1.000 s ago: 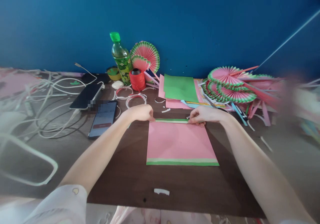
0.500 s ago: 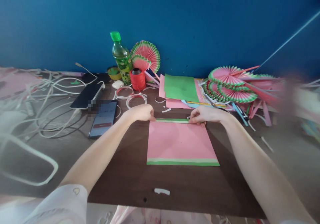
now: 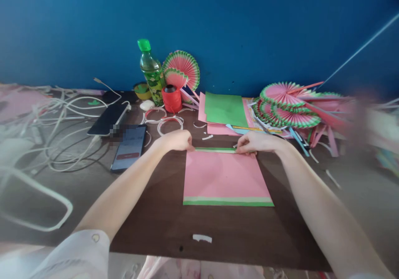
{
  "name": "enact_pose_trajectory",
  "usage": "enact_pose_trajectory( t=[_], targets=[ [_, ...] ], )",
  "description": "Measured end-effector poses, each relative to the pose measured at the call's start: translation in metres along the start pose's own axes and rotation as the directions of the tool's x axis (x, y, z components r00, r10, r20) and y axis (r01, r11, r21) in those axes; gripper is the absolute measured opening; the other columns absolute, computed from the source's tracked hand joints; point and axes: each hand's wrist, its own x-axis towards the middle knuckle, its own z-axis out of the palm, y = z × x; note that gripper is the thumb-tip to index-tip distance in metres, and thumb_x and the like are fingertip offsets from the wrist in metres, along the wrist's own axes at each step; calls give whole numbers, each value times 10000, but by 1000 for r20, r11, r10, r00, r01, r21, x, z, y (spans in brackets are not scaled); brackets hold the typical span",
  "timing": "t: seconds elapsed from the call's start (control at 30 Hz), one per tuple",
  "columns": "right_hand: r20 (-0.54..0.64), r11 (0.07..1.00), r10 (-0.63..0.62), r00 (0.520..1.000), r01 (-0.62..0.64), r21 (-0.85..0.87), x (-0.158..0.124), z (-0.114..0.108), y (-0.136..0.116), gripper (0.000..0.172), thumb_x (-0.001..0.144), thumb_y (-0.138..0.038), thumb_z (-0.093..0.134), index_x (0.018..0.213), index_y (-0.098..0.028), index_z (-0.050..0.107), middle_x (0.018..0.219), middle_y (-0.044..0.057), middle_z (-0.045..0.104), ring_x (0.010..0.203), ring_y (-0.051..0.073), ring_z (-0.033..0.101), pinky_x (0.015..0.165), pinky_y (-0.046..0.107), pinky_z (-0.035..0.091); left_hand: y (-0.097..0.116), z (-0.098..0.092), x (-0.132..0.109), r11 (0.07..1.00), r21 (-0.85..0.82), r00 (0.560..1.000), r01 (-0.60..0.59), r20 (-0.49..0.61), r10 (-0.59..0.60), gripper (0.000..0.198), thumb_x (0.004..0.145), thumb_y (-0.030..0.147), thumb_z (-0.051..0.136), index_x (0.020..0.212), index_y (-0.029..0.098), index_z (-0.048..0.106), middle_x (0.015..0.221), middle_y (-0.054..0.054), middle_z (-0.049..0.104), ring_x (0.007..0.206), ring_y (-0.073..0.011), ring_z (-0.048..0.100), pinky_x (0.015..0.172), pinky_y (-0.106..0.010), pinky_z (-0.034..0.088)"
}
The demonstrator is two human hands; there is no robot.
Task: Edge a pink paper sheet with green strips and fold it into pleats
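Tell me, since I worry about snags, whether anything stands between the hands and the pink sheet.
Nothing visible does: the left hand and right hand both touch the pink sheet at its far edge.

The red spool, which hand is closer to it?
Left: the left hand is in front of the red spool, at the far edge of the pink sheet; the right hand is along that edge too, but farther right.

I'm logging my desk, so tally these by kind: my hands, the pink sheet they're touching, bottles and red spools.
Left hand and right hand: 2
Pink sheet: 1
Bottle: 1
Red spool: 1
Total: 5
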Motion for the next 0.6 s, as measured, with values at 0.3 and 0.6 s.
enact_pose_trajectory(
  t=[0.3,0.6],
  targets=[
    [-18,999,34,999,-33,26,0,2,-2,252,602,-400,654,601,-165,565,497,-30,542,435,87,501,444,208,412,-1,0,1,999,19,1000,26,-3,-26,305,661,403,553,784,152,673,752,-67,663,673,-171,565,557,-237,363],
    [-16,999,36,999,-35,32,0,2,-1,215,618,-362,640,597,-162,563,490,-33,535,422,82,498,430,205,401,-6,-1,2,1000,-4,1000,-4,1,4,256,655,401,585,728,162,641,695,-34,630,635,-152,534,544,-234,341]
  ],
)
